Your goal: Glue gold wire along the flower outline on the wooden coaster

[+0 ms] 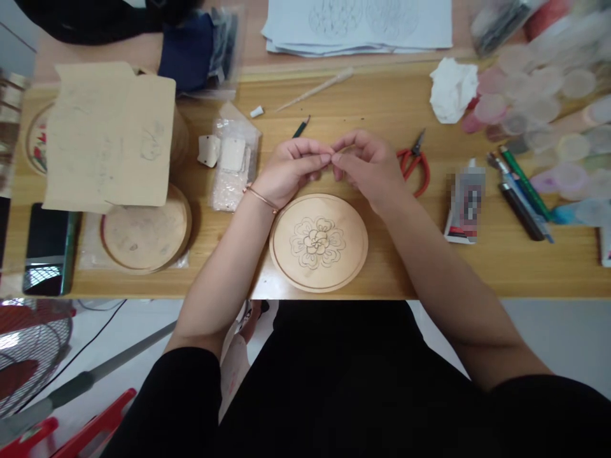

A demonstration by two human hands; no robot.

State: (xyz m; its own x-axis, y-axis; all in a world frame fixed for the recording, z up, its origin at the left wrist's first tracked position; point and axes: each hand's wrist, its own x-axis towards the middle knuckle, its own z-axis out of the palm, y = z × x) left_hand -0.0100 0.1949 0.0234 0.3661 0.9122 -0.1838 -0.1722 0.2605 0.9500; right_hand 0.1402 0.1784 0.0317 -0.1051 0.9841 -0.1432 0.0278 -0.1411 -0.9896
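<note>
My left hand (298, 164) and my right hand (366, 162) meet fingertip to fingertip above the table, just beyond a round wooden plate. Both are closed in a pinch, thumbs against forefingers. Whatever lies between the fingertips is too small to make out. On the wooden plate (286, 267) a flower is drawn in dark outline, with layered petals round a darker centre. A pair of red-handled pliers (426, 175) lies beside my right hand, partly hidden by it. Past my left hand the tip of a dark pencil (300, 128) shows.
To the left, cardboard (114, 140) covers stacked round wooden pieces (143, 235), near a phone (50, 248). A glue tube (465, 203), pens (525, 191) and many small lidded pots (548, 89) stand right. Crumpled tissue (453, 90), a pipette (317, 89) and paper sheets (358, 25) lie behind.
</note>
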